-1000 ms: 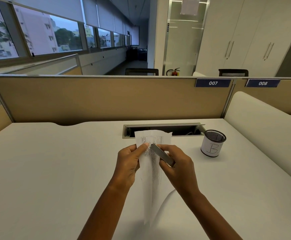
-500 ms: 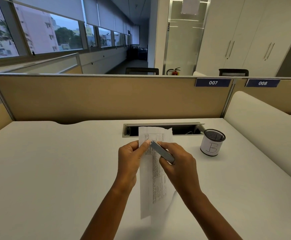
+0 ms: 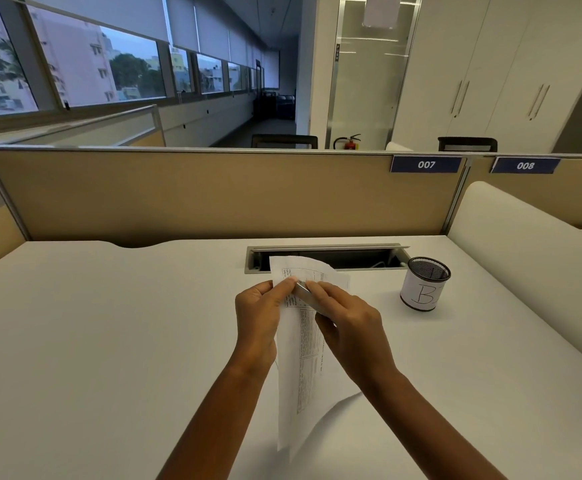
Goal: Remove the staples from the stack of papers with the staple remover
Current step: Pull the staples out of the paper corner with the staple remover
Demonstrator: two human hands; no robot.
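Your left hand (image 3: 260, 315) pinches the stack of white printed papers (image 3: 303, 362) near its top. The thumb lies across the front sheet and the other fingers are curled behind, out of sight. Your right hand (image 3: 353, 323) is closed round the slim silver metal staple remover (image 3: 304, 289). Your index finger runs along the top of the tool and your thumb sits beneath it. The tip of the remover meets the papers right beside your left thumb, at the upper left part of the stack. I cannot tell whether it has caught a staple, because the spot is too small and partly covered by your fingers.

You are holding the papers up between your hands in the middle of the white tabletop (image 3: 109, 341). The top edge curls over to the right, and the long lower end hangs toward you and casts a soft shadow on the surface below.

Behind the papers a grey-framed cable slot (image 3: 351, 249) is set into the tabletop. To the right of it, apart from your hands, stands a black mesh pen cup wrapped in white paper marked "B" (image 3: 423, 289). A beige partition wall (image 3: 213, 195) closes the far side and carries blue number plates reading 007 (image 3: 425, 164) and 008 (image 3: 525, 165).
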